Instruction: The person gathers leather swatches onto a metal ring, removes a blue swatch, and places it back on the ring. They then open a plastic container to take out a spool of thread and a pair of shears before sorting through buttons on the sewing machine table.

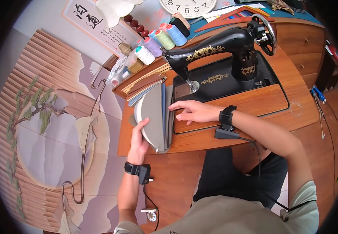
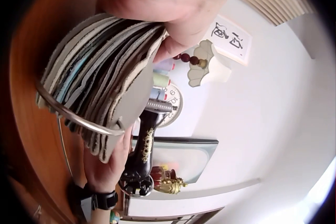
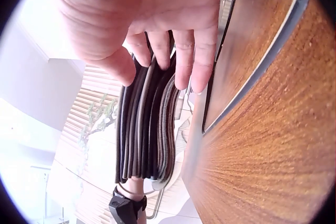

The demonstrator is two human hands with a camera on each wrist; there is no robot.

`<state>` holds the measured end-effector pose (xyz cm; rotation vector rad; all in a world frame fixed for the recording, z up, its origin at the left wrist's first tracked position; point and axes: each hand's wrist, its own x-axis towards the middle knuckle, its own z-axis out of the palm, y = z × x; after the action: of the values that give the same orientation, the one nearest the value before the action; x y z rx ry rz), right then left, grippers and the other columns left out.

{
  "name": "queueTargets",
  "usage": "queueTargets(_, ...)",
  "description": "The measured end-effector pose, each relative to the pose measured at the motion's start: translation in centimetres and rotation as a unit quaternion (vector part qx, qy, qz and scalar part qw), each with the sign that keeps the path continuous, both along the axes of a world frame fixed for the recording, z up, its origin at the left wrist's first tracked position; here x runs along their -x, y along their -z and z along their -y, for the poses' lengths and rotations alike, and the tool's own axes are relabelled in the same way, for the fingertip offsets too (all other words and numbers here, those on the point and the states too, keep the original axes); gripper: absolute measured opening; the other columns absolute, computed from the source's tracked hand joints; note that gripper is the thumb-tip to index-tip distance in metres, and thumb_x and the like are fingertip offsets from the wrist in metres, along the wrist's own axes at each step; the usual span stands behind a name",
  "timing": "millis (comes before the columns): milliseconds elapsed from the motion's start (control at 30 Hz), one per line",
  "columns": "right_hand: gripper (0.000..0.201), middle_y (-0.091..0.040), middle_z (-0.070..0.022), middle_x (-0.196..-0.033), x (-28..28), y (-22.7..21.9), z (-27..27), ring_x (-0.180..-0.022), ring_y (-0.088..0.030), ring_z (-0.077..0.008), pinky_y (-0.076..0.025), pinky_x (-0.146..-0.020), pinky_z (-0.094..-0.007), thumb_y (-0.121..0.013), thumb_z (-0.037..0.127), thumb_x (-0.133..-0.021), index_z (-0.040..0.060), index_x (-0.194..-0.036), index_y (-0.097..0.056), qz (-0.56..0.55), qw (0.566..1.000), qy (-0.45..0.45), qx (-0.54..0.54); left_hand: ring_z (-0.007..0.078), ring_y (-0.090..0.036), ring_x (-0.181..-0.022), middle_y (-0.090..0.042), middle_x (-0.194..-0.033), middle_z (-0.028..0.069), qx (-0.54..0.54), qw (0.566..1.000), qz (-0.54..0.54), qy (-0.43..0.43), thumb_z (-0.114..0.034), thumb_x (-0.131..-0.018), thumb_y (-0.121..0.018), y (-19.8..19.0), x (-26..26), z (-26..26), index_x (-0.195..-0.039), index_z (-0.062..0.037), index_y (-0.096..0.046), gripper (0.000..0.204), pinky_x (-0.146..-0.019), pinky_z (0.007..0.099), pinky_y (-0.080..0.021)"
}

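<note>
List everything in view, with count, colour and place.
Table: 1, brown wood, centre.
Sewing machine: 1, black with gold ornament, on the table.
Swatch bundle: 1, mixed, grey on top, left of the machine.
Thread spools: several, mixed colours, beyond the bundle.
Clock: 1, white, top centre.
Lampshade: 1, cream, left of the clock.
Beads: several, dark red, beneath the lampshade.
Calligraphy sheet: 1, white with black writing, upper left.
Decorated panel: 1, beige and mauve, left.
Drawers: at least 2, brown, right.
Shirt: 1, grey-green, bottom.
Trousers: 1, black, bottom.
Wrist cameras: 2, black, one per wrist.
Left grip: 1, bare, holding the bundle.
Right grip: 1, bare, at the bundle's right side.
</note>
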<state>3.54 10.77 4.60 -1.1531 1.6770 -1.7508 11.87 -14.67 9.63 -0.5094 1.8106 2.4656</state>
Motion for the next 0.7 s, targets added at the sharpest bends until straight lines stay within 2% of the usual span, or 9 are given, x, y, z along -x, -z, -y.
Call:
queueTargets(100, 0.043, -0.055, -0.0147, -0.126, 0.6, 0.5, 0.1, -0.104, -0.061, -0.0214, -0.057, -0.078, -0.0318, -0.053, 0.029, -0.098, 0.0029, -0.131, -0.047, 0.034, 0.999, 0.008, -0.006, 0.0258, -0.059, -0.110, -0.060, -0.121, 0.0146, 0.018, 1.000, 0.000, 0.009, -0.019, -0.085, -0.068, -1.8, 0.0, 1.3, -0.129, 0.0034, -0.049, 0.053, -0.095, 0.0370, -0.048)
queueTargets(200, 0.050, -0.056, -0.0146, -0.123, 1.0, 0.8, -0.3, -0.107, -0.061, -0.0217, -0.057, -0.079, -0.0326, -0.051, 0.041, -0.098, 0.0012, -0.129, -0.048, 0.061, 0.996, -0.003, -0.066, 0.0266, -0.060, -0.108, -0.060, -0.119, 0.0159, 0.030, 0.999, -0.004, 0.027, -0.020, -0.085, -0.067, -3.3, -0.5, 1.4, -0.129, 0.0043, -0.048, 0.054, -0.095, 0.0372, -0.049)
queueTargets(267, 0.066, -0.055, -0.0171, -0.124, 0.9, 0.5, -0.4, -0.110, -0.060, -0.0232, -0.056, -0.082, -0.0334, -0.049, 0.056, -0.094, 0.0000, -0.130, -0.046, 0.128, 0.988, -0.061, -0.051, 0.0266, -0.060, -0.108, -0.061, -0.119, 0.0160, 0.027, 0.999, -0.008, 0.029, -0.020, -0.085, -0.067, -3.6, -1.1, 0.7, -0.129, 0.0042, -0.048, 0.054, -0.095, 0.0370, -0.049)
queueTargets(367, 0.079, -0.054, -0.0191, -0.127, 0.2, 0.1, -0.6, -0.113, -0.059, -0.0251, -0.056, -0.085, -0.0343, -0.049, 0.065, -0.089, -0.0007, -0.132, -0.043, 0.153, 0.982, -0.109, -0.026, 0.0249, -0.058, -0.111, -0.058, -0.122, 0.0153, -0.002, 0.999, -0.034, 0.024, -0.021, -0.086, -0.068, -2.4, -1.4, -0.8, -0.132, 0.0037, -0.045, 0.057, -0.095, 0.0359, -0.048)
queueTargets(467, 0.082, -0.052, -0.0186, -0.130, -0.6, -0.2, -0.7, -0.115, -0.058, -0.0260, -0.056, -0.086, -0.0359, -0.051, 0.066, -0.088, 0.0003, -0.136, -0.039, 0.164, 0.980, -0.115, 0.020, 0.0240, -0.057, -0.113, -0.056, -0.124, 0.0153, -0.007, 0.999, 0.004, 0.054, -0.021, -0.085, -0.068, -2.1, -1.3, -1.3, -0.135, 0.0030, -0.042, 0.061, -0.095, 0.0354, -0.049)
queueTargets(533, 0.083, -0.052, -0.0178, -0.131, -0.9, -0.9, -1.2, -0.116, -0.058, -0.0258, -0.056, -0.086, -0.0364, -0.052, 0.067, -0.088, 0.0004, -0.137, -0.039, 0.160, 0.981, -0.102, 0.028, 0.0233, -0.057, -0.113, -0.055, -0.125, 0.0156, 0.089, 0.990, -0.015, 0.113, -0.021, -0.084, -0.070, -2.2, -1.3, -1.8, -0.137, 0.0026, -0.040, 0.065, -0.094, 0.0348, -0.049)
queueTargets(567, 0.085, -0.052, -0.0171, -0.131, -1.0, -1.1, -1.4, -0.116, -0.057, -0.0256, -0.056, -0.086, -0.0368, -0.053, 0.067, -0.087, 0.0005, -0.138, -0.038, 0.159, 0.982, -0.091, 0.039, 0.0233, -0.057, -0.113, -0.055, -0.125, 0.0156, 0.089, 0.989, -0.016, 0.113, -0.021, -0.084, -0.070, -2.5, -1.4, -2.1, -0.137, 0.0026, -0.040, 0.065, -0.094, 0.0348, -0.049)
queueTargets(600, 0.080, -0.044, -0.0166, -0.139, -0.5, -0.8, -1.4, -0.121, -0.054, -0.0266, -0.056, -0.084, -0.0378, -0.054, 0.056, -0.092, 0.0023, -0.144, -0.027, 0.192, 0.974, -0.117, 0.031, 0.0232, -0.057, -0.113, -0.055, -0.126, 0.0156, 0.117, 0.986, -0.018, 0.119, -0.021, -0.084, -0.070, -2.9, -1.6, -2.5, -0.137, 0.0025, -0.039, 0.066, -0.094, 0.0347, -0.049)
queueTargets(700, 0.073, -0.055, -0.0144, -0.128, -0.9, -1.1, -1.3, -0.110, -0.061, -0.0237, -0.057, -0.080, -0.0354, -0.058, 0.054, -0.090, 0.0018, -0.137, -0.039, 0.206, 0.974, -0.082, 0.038, 0.0234, -0.059, -0.109, -0.057, -0.123, 0.0161, 0.152, 0.981, -0.015, 0.117, -0.023, -0.084, -0.069, -3.2, -1.7, -2.5, -0.135, 0.0031, -0.042, 0.063, -0.090, 0.0346, -0.051)
